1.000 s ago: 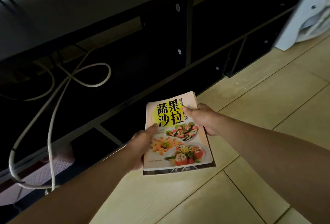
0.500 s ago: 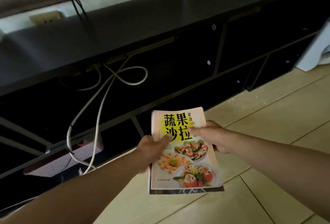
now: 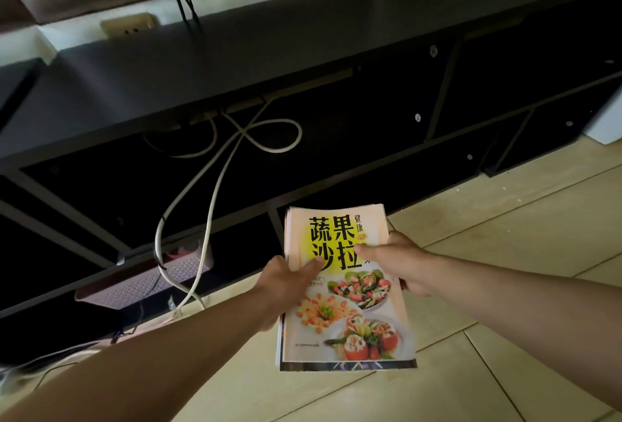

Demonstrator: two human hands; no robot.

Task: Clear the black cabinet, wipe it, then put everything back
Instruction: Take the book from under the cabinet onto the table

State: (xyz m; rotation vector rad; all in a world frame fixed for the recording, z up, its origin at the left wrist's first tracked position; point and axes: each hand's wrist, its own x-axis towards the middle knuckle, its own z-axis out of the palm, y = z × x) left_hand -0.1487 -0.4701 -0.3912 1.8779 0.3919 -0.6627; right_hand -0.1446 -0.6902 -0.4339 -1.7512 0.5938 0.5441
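View tilted upward; cabinet top (image 3: 303, 34), wall socket (image 3: 129, 25) now visible.

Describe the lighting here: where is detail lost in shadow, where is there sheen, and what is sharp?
Head view: the black cabinet sinks into near-black shadow inside its shelves, while its top carries a pale sheen; the cookbook, gripped by the left hand and right hand, is evenly lit and sharp.

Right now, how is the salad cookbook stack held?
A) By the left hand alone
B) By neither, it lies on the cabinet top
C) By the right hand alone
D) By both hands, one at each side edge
D: the left hand pinches the left edge of the cookbook stack with its thumb on the cover, and the right hand grips the right edge.
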